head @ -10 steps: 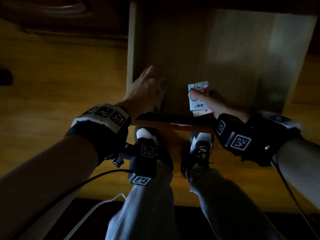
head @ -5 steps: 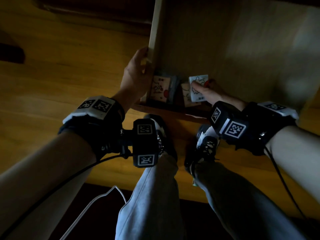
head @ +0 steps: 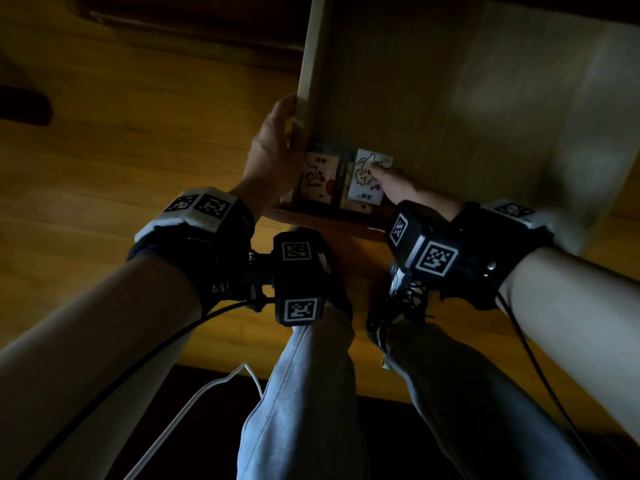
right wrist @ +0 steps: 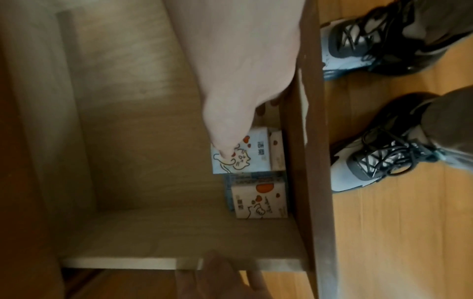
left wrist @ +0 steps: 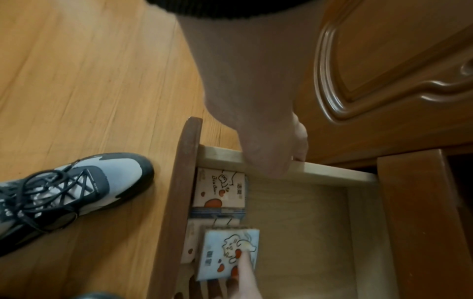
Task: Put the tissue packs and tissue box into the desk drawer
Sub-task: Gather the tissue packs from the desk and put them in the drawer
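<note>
The desk drawer [head: 308, 64] stands pulled out. A cream tissue pack [head: 317, 180] [left wrist: 220, 190] lies in its front left corner on a blue-patterned pack [left wrist: 217, 213]. Beside it a pale blue tissue pack [head: 367, 178] [left wrist: 227, 257] [right wrist: 240, 157] with a cat drawing rests tilted on another cream pack [right wrist: 277, 149]. My right hand [head: 377, 171] [right wrist: 227, 153] presses its straight index finger on the blue pack. My left hand [head: 284, 133] [left wrist: 297, 153] grips the drawer's left side wall [left wrist: 332, 170], fingers curled over the edge. No tissue box is in view.
The drawer's dark front panel [left wrist: 184, 182] [right wrist: 307, 141] stands just above my two sneakers [right wrist: 379, 161] on the wooden floor [head: 138, 150]. A carved cabinet door [left wrist: 396, 70] is left of the drawer. The rest of the drawer bottom [right wrist: 153, 141] is bare wood. Cables hang from both wrists.
My right hand brought the blue pack down and left onto the packs at the drawer's front. My left hand moved from inside the drawer to its left side wall.
</note>
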Motion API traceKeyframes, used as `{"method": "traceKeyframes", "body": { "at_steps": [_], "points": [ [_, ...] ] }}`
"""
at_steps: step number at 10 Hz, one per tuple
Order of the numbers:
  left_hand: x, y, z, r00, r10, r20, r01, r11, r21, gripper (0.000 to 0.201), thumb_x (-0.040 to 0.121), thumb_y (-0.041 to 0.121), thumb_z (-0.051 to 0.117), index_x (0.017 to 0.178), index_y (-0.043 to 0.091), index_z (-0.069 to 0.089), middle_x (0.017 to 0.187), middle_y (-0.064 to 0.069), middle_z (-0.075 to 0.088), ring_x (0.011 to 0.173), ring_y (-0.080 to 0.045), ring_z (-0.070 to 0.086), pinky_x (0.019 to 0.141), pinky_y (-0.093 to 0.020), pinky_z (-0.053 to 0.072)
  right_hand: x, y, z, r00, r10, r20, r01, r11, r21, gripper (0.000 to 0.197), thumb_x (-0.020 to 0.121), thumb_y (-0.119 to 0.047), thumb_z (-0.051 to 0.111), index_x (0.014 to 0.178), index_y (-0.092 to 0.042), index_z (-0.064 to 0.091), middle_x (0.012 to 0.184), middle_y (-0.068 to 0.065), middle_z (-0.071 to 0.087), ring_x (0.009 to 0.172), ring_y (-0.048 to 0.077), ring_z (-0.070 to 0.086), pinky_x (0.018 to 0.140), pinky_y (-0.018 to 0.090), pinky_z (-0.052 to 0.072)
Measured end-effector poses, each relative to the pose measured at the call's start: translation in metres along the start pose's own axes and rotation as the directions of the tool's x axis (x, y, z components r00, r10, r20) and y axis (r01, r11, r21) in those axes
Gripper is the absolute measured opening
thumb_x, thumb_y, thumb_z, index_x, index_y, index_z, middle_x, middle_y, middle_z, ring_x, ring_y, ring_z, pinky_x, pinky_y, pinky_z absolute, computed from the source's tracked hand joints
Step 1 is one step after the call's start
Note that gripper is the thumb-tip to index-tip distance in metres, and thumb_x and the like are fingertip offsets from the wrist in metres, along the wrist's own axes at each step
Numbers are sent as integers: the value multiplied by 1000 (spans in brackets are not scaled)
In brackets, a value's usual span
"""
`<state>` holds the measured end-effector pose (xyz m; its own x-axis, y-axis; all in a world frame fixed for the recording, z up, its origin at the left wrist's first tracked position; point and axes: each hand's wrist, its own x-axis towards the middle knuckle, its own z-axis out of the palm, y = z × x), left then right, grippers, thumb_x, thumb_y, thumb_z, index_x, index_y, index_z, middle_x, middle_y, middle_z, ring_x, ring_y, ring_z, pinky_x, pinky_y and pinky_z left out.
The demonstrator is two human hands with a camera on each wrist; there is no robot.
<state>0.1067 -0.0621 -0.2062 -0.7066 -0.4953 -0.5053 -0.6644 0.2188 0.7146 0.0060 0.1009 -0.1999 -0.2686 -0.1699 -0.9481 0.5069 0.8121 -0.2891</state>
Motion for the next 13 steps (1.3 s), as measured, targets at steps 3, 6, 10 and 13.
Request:
{"method": "traceKeyframes", "body": {
  "at_steps": [3,6,10,13],
  "points": [
    [-2,16,7,997,-52,-57,55,997,45,50,89,31,28,135,16,38,127,-17,54,109,-36,60,83,-56,57,-6,8,4,995,-97,35,101,985,-139,68,97,-29,46,151,-30,5,160,2,10,145,23,16,115,35,20],
    [-4,18,7,996,-63,-65,65,997,34,41,99,15,30,138,8,39,129,-21,51,112,-37,56,84,-39,52,-1,12,7,1000,-16,2,16,999,-44,56,94,-12,45,146,-11,26,150,9,35,139,26,32,116,38,27],
    [-64,46,-22,898,-413,152,434,888,-152,38,95,3,48,132,13,51,114,0,52,89,-17,57,51,-15,45,-74,5,-38,997,33,67,-42,989,143,30,98,-11,36,123,-11,52,107,3,60,118,23,54,95,33,41],
    [-121,253,-110,909,-299,289,259,951,170,31,96,13,52,126,8,59,101,0,58,90,-15,56,71,-19,49,-286,-69,-135,987,-99,-125,131,952,277,31,99,-6,35,121,7,52,73,6,56,65,20,53,62,27,43]
  ]
}}
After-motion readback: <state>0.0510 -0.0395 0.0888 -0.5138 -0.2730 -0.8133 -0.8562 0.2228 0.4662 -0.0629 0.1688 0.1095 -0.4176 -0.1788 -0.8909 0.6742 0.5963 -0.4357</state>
